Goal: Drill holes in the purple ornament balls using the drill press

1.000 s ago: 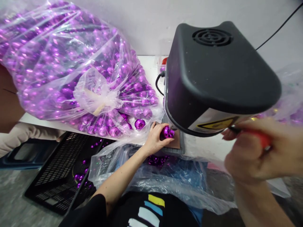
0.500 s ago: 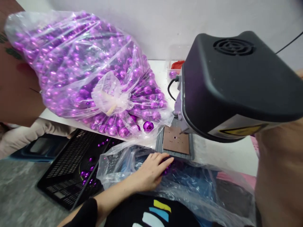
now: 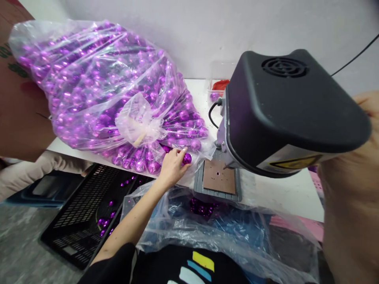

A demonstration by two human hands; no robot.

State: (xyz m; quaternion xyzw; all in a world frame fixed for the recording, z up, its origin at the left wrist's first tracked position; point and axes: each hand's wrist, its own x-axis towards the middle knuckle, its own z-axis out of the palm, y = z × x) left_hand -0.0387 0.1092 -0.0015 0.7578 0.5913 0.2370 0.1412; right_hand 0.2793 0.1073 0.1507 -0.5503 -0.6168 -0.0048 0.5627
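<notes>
My left hand (image 3: 173, 166) reaches to the near corner of a big clear bag (image 3: 139, 122) full of shiny purple balls. Its thumb and fingers are closed around one loose purple ball (image 3: 186, 158). To the right stands a black-headed bench drill press (image 3: 284, 114), with a brown board (image 3: 219, 176) bearing a small hole on its grey base (image 3: 199, 185). My right hand (image 3: 365, 106) is at the far right, beside the machine head; its fingers are mostly hidden behind it. Below the base, purple balls (image 3: 203, 208) lie in a clear plastic bag (image 3: 237, 232) near my lap.
A black plastic crate (image 3: 74, 213) with several purple balls stands on the floor at the left. Behind the drill press is a clear box (image 3: 217, 88) with something red in it. A cardboard box (image 3: 23, 102) and another person's leg (image 3: 38, 169) are at the left.
My left hand has moved up and left, from the lap bag below the drill base to the loose ball by the big bag, and closed on it. My right hand stays at the machine.
</notes>
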